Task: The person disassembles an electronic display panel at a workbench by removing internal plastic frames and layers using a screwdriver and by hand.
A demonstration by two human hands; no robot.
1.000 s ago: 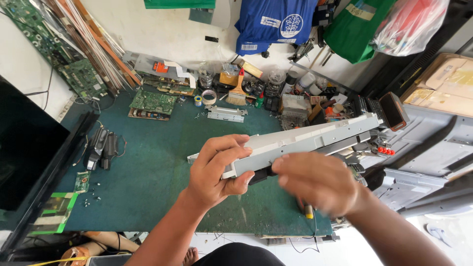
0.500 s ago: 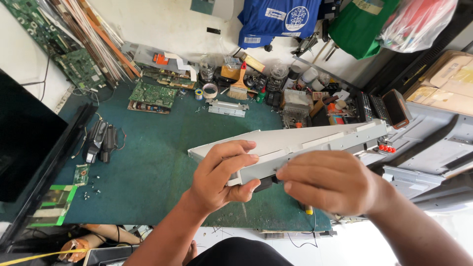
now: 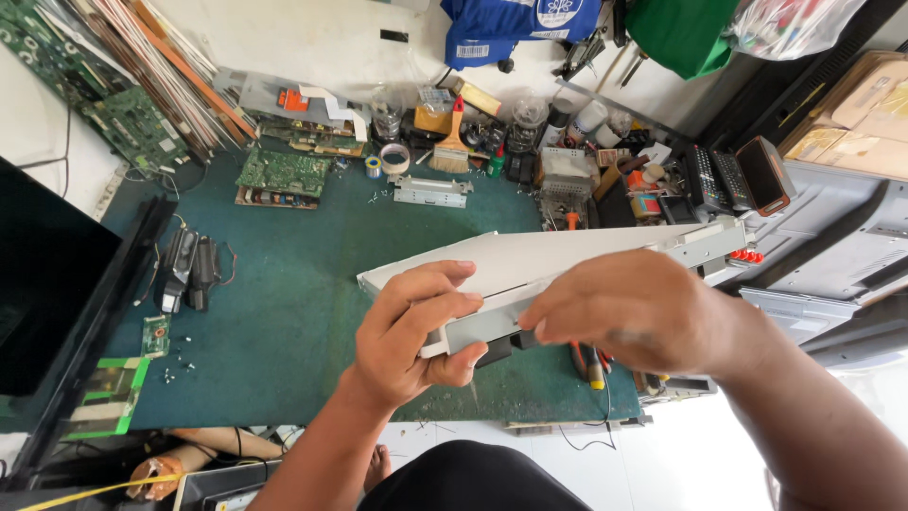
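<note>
Your left hand (image 3: 416,331) is wrapped around the near end of a long white panel (image 3: 539,260), fingers curled over its top face and thumb pressed beneath, so that hand is closed on it. Your right hand (image 3: 643,308) lies over the panel's middle with fingers bent down across the front edge; it grips the same piece, though the fingertips are partly hidden. The panel is held in the air above the green mat (image 3: 284,312), slanting from your left hand up toward the right, where its far end shows a grey bracket and small red parts (image 3: 747,255). Its top is plain white and flat, with a grey lower strip and a dark block under it by your fingers. Just below your right hand a screwdriver (image 3: 594,364) lies on the mat. Farther out, a green circuit board (image 3: 282,172) lies at the mat's upper left. Along the wall hangs a blue bag (image 3: 520,24) bearing a white rectangular label and a round white emblem, beside a green cloth (image 3: 690,33). Tan cardboard boxes (image 3: 861,114) stand at the far right.
</note>
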